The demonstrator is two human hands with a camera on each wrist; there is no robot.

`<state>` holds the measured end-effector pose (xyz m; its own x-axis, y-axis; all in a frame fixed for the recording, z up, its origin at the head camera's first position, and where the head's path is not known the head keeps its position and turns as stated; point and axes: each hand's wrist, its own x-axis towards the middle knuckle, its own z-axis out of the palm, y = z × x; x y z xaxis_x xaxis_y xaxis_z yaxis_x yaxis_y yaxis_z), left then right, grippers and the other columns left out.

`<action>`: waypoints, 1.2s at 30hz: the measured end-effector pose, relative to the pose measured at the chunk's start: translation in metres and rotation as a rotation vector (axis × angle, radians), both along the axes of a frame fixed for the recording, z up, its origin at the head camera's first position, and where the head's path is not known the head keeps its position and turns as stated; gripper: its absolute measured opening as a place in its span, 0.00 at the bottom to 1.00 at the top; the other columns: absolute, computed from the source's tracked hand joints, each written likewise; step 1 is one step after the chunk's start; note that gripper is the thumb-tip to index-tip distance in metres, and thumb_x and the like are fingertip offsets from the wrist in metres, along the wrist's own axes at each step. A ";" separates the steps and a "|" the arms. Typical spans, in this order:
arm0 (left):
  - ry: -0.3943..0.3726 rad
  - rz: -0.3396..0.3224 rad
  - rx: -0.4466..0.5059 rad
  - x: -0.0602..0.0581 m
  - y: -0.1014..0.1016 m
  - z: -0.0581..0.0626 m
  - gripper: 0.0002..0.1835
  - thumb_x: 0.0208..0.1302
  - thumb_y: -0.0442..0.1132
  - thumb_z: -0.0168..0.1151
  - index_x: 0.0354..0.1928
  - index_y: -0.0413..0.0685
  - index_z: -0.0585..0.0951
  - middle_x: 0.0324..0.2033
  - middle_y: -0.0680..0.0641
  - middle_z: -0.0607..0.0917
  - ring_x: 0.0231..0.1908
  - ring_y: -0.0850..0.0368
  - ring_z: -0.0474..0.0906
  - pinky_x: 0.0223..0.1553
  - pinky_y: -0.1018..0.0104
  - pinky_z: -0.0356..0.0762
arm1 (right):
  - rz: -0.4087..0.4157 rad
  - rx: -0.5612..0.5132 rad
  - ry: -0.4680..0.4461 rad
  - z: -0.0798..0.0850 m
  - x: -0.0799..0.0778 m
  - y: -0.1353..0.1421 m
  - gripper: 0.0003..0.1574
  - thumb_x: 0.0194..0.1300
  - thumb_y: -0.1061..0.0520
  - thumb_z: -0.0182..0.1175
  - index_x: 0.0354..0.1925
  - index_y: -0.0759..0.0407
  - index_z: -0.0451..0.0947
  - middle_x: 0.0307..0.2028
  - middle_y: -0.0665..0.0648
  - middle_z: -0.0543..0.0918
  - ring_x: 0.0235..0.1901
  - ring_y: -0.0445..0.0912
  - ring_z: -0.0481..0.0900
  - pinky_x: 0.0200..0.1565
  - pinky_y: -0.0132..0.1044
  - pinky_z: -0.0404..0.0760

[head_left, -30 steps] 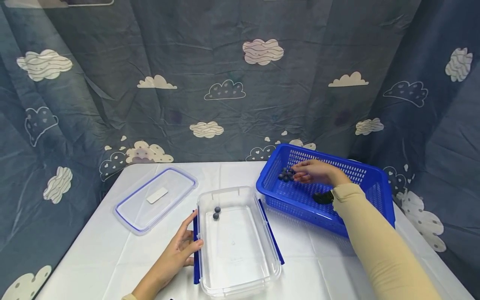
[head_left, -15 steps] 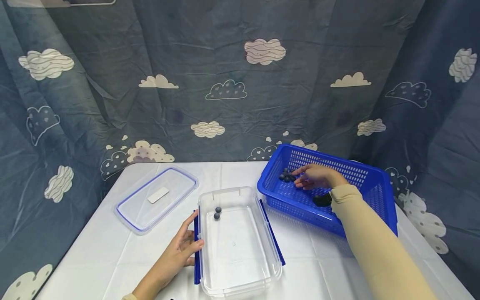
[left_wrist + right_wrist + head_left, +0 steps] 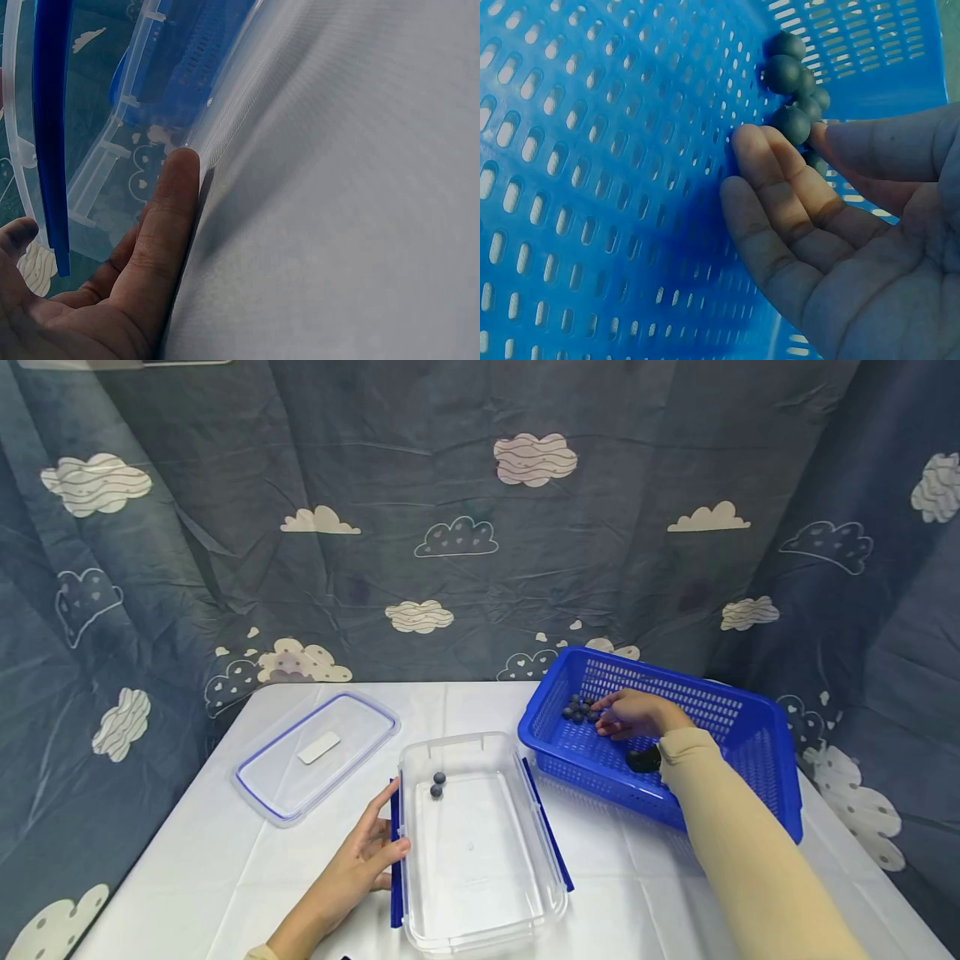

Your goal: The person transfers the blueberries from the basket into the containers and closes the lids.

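Note:
My left hand [image 3: 352, 868] holds the near-left side of a clear plastic food container [image 3: 480, 860], thumb at the rim and fingers along the outer wall by a blue side latch [image 3: 52, 135]. Two blueberries [image 3: 437, 791] lie on the container's floor toward the back left. Over at the right, my right hand [image 3: 637, 714] reaches into a blue perforated basket [image 3: 783, 760]. Several blueberries [image 3: 784, 75] cluster in its far-left corner. In the right wrist view the thumb and fingertips are right at the cluster, the lower fingers relaxed; the index fingertip is partly hidden.
A clear lid [image 3: 318, 760] with a blue seal and a white label lies on the white cloth [image 3: 247, 893] left of the container. Behind the table hangs a dark cloud-print curtain [image 3: 450, 568]. A second blue latch [image 3: 547, 827] sticks out on the container's right side.
My right hand's fingers spread a little and shift slightly within the basket, staying at the blueberries. The left hand and the container keep their places; the head view drifts slightly.

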<state>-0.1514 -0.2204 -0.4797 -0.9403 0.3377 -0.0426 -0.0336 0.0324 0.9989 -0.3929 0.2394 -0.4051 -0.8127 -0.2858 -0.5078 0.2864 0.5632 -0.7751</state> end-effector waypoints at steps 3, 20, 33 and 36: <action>-0.002 -0.003 -0.003 0.000 0.000 0.000 0.47 0.80 0.40 0.59 0.87 0.74 0.43 0.62 0.27 0.70 0.55 0.47 0.81 0.46 0.49 0.92 | -0.007 0.002 0.002 -0.001 0.000 -0.001 0.31 0.84 0.65 0.42 0.79 0.74 0.57 0.50 0.61 0.82 0.49 0.47 0.84 0.68 0.50 0.83; 0.000 -0.008 -0.011 -0.001 -0.001 0.000 0.47 0.81 0.41 0.59 0.87 0.75 0.43 0.63 0.29 0.70 0.55 0.48 0.80 0.47 0.50 0.92 | -0.004 0.003 0.042 -0.004 -0.005 -0.006 0.30 0.86 0.63 0.42 0.77 0.76 0.59 0.60 0.67 0.78 0.55 0.50 0.82 0.71 0.53 0.80; 0.003 -0.006 -0.015 -0.002 -0.002 -0.001 0.47 0.80 0.41 0.59 0.87 0.74 0.43 0.62 0.28 0.70 0.54 0.48 0.80 0.46 0.50 0.92 | 0.001 0.036 0.054 -0.003 -0.004 -0.006 0.27 0.87 0.59 0.46 0.73 0.75 0.65 0.52 0.60 0.81 0.51 0.49 0.82 0.66 0.50 0.82; 0.004 -0.009 -0.015 -0.002 -0.002 -0.001 0.47 0.81 0.41 0.59 0.88 0.74 0.43 0.62 0.28 0.70 0.54 0.48 0.80 0.46 0.50 0.92 | 0.002 0.036 0.054 -0.003 -0.003 -0.007 0.25 0.87 0.58 0.47 0.71 0.74 0.67 0.49 0.58 0.81 0.51 0.48 0.81 0.66 0.50 0.81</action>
